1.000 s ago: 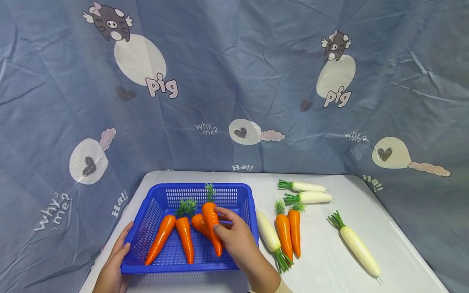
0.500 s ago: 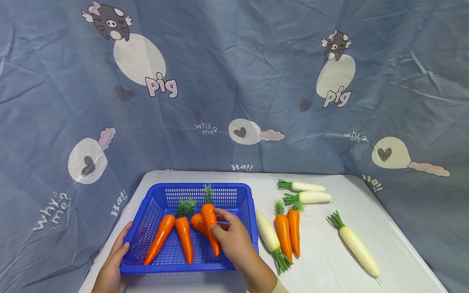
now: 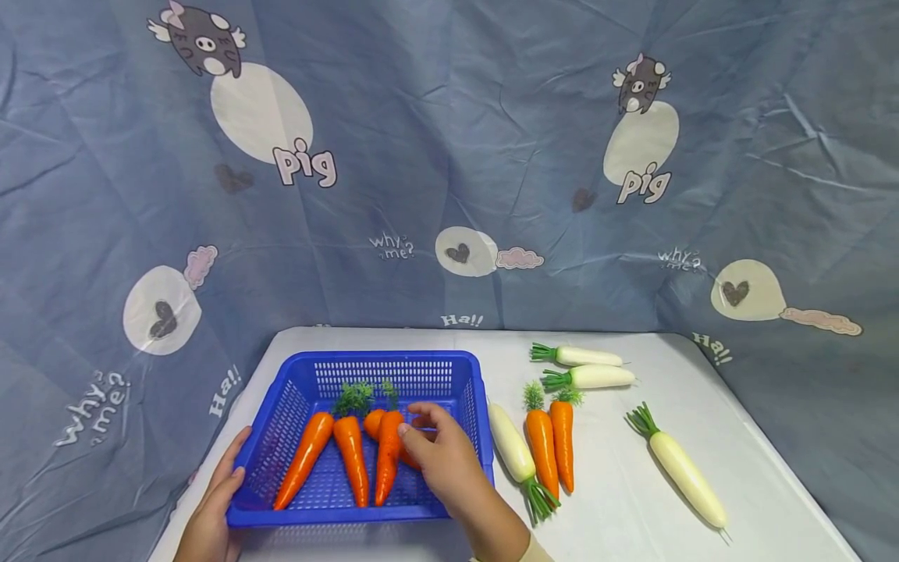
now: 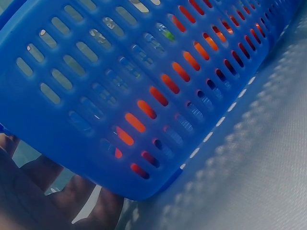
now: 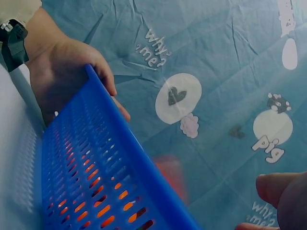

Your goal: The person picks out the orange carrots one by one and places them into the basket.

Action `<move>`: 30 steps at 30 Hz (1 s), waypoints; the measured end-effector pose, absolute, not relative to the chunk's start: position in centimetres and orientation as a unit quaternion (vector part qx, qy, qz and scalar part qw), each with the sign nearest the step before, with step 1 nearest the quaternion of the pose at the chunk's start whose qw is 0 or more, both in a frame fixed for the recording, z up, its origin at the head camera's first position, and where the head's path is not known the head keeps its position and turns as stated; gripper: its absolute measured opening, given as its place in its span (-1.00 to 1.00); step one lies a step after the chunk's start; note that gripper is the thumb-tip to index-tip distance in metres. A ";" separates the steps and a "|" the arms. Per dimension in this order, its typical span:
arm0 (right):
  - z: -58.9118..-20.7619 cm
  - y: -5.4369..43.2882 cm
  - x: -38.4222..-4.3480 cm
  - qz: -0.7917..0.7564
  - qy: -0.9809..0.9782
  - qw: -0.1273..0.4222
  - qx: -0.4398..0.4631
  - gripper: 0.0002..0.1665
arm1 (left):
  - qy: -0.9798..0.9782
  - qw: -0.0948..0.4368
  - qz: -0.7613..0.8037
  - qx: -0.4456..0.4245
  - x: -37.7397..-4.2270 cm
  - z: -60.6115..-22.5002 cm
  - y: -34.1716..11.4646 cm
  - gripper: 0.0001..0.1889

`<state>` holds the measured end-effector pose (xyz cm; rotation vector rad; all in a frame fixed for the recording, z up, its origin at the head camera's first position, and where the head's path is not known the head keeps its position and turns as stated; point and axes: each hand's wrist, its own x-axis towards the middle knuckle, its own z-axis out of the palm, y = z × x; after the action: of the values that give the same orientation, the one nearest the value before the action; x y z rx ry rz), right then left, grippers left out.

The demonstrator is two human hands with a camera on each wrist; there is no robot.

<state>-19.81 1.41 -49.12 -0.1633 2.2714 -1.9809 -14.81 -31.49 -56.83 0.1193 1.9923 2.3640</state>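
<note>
My left hand [image 3: 214, 496] rests against the left side of a blue plastic basket [image 3: 351, 513], fingers along the outer wall and thumb at the rim; its fingers [image 4: 72, 194] also show at the basket's corner in the left wrist view. Over the basket's right part is my right hand [image 3: 449, 460], thumb and fingers spread apart with nothing between them. Just left of its thumb tip, an orange carrot [image 3: 389, 460] lies partly across another carrot [image 3: 410, 459]. Two more carrots, one on the left [image 3: 305, 460] and one in the middle [image 3: 353, 460], lie in the basket.
Right of the basket, a white radish [image 3: 511, 441] and two carrots [image 3: 542, 449] lie side by side on the white table [image 3: 611, 499]. Two radishes [image 3: 600, 378] are at the back, another [image 3: 688, 480] farther right. A blue patterned cloth [image 3: 393, 156] hangs behind.
My right hand has let go of the carrot, which dropped and turned leftward onto the others in the basket. The right fingers have spread apart. My left hand stays at the basket's side.
</note>
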 end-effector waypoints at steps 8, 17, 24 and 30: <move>-49.1 1.5 -19.7 -0.646 0.760 0.053 -0.050 -0.66 | 0.645 0.023 0.763 0.043 -14.7 -56.8 -31.5 -0.39; -49.0 1.5 -19.6 -0.653 0.753 0.068 -0.048 -0.63 | 0.648 0.023 0.760 0.046 -14.8 -56.8 -31.6 -0.39; -49.2 1.4 -19.5 -0.658 0.749 0.066 -0.048 -0.64 | 0.650 0.022 0.758 0.047 -14.7 -56.9 -31.7 -0.39; -49.0 1.5 -19.6 -0.714 0.696 0.067 -0.038 -0.65 | 0.657 0.023 0.753 0.029 -14.7 -56.9 -31.6 -0.38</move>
<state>-19.62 1.53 -48.98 -0.1140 2.0983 -2.1521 -14.70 -31.59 -56.89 0.0893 2.0333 2.3315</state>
